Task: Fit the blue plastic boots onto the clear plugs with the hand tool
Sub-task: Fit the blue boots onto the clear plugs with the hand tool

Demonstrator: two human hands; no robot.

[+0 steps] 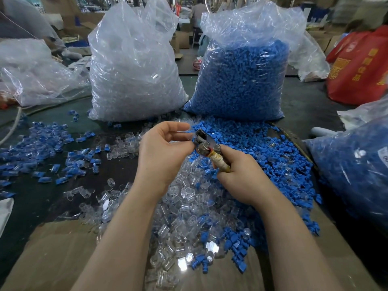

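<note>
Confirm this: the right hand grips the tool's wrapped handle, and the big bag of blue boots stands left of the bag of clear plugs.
Wrong side. In the head view the bag of blue boots stands right of the bag of clear plugs. The right hand does grip the tool's wrapped handle.

The hand tool, a dull metal head on a handle wrapped in yellowed tape, sits at centre frame, head pointing toward 10 o'clock and handle toward 4 o'clock. Loose clear plugs, small transparent sleeves, lie heaped below it from centre down to 6 o'clock. Loose blue plastic boots spread in a pile toward 3 o'clock of the tool. Toward 9 o'clock lie scattered fitted pieces, blue joined to clear, flat on the dark tabletop.
</note>
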